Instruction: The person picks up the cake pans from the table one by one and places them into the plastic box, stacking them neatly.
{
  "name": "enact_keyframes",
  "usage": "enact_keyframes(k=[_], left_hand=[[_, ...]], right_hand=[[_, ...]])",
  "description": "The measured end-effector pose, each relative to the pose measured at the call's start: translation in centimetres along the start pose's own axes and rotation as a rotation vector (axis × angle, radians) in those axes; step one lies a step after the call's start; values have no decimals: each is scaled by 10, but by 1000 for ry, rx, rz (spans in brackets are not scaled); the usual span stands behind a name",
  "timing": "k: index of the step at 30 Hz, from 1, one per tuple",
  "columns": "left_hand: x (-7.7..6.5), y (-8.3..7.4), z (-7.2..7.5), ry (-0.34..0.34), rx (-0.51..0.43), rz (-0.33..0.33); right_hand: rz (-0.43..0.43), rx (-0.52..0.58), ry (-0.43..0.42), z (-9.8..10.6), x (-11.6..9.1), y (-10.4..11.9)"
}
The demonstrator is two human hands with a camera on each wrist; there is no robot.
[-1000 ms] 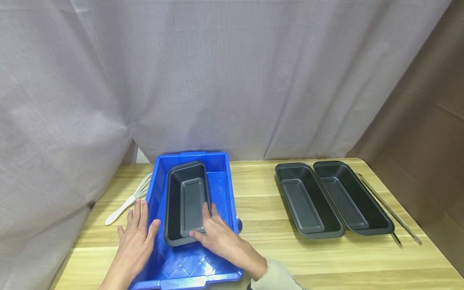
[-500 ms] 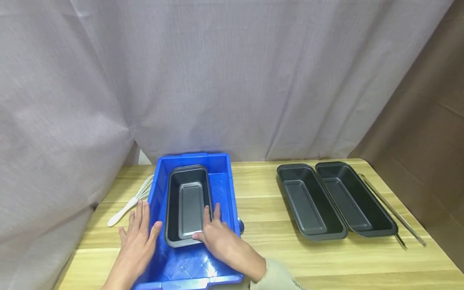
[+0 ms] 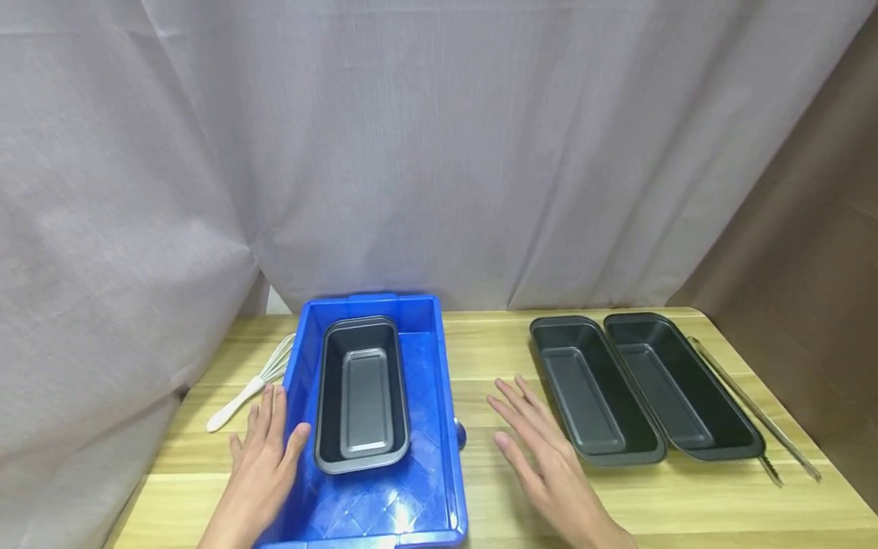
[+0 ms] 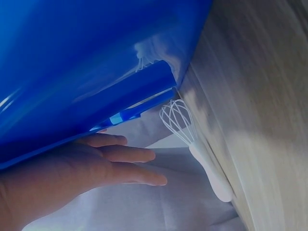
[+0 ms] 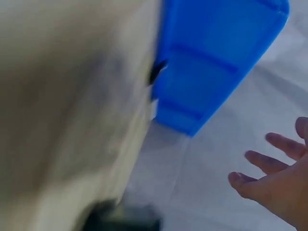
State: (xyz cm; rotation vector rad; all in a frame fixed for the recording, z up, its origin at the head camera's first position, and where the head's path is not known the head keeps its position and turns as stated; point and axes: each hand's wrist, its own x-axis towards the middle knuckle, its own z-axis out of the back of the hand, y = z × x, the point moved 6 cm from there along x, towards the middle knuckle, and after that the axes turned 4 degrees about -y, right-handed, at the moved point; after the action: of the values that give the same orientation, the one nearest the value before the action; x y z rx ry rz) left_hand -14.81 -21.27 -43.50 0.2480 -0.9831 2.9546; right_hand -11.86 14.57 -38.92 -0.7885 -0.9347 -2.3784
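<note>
In the head view, a dark grey rectangular metal loaf pan (image 3: 366, 400) is seen standing inside a blue rectangular plastic tub (image 3: 421, 374), toward its left wall and held by neither hand; whether another is nested beneath cannot be told. Its placing may be judged done — while a near dark metal pan (image 3: 583, 400) and a far dark metal pan (image 3: 679, 400), set side by side on the light wooden bench (image 3: 480, 351) to the right, are left outside. A white-handled wire whisk (image 3: 240, 402) and a thin metal rod (image 3: 756, 412) are likewise left out. The left grip (image 3: 263, 457) is laid at the tub's left wall, fingers straight, closed round nothing; the right grip (image 3: 542, 450) is spread wide and empty between tub and pans. In the left wrist view, straight fingers are shown along the tub's rim, with the whisk lying beyond. In the right wrist view, parted fingers are shown well clear of the tub — nothing is held — and a dark shape (image 5: 120, 219) is too blurred to be identified.
</note>
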Motion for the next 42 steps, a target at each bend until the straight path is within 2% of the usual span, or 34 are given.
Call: enact_keyframes(k=[8,11,13,16,18,21,23,25,28,30,33,39,42], left_hand=[[0,-1,0,-22,28,-7],[-1,-1,0,-29,33,-16],[-1,-1,0,-33,30,-20],[-1,-1,1,-33,17,-21],[-2,0,1,-31,13,-18],[-2,0,1,-30,12,-16],[-2,0,1,-30,15,-17],[-1,-1,1,-31,18,-19],[-1,-1,0,-34,22,-23],[-2,-1,1,-39,25,-25],[-3,-1,1,-44,24,-28],[-2,-2,0,-55,21,-43],[-2,-3,1,-68,26,-55]], right_hand=[[42,-6,-36,39,-38,-43],[6,-39,-81,54,-51,-57],[-68,-77,-147,65,-60,-68],[-298,-157,-177,83,-73,-92],[-494,-186,-99,92,-82,-113],[-761,-178,197,96,-93,-146],[-899,-111,362,95,-101,-161],[-993,-14,461,93,-108,-171],[-1035,128,458,90,-110,-178],[-1006,212,439,85,-107,-180],[-977,271,413,78,-101,-183],[-906,172,374,75,-94,-186],[-901,187,325,75,-92,-182]])
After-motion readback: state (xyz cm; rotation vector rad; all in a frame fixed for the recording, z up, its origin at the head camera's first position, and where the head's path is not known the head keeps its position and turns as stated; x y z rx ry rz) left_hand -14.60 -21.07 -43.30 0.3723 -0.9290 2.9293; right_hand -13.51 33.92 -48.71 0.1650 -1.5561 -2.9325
